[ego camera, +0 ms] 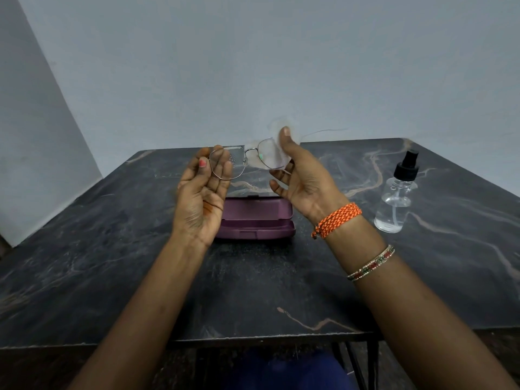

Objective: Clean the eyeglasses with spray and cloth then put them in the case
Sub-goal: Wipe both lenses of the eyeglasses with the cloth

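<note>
Thin metal-framed eyeglasses (247, 153) hang in the air above the table, held between both hands. My left hand (204, 190) grips the left lens rim with its fingertips. My right hand (298, 175) presses a pale, thin cloth (277, 154) over the right lens, thumb on top. Small droplets show on the left lens. A purple eyeglass case (259, 218) lies shut on the table just below the hands. The clear spray bottle (396, 198) with a black pump top stands upright to the right, apart from both hands.
The dark marbled table (112, 249) runs to a near edge at the bottom of the view. A pale wall stands behind it. An orange braided band and a beaded bangle sit on my right wrist.
</note>
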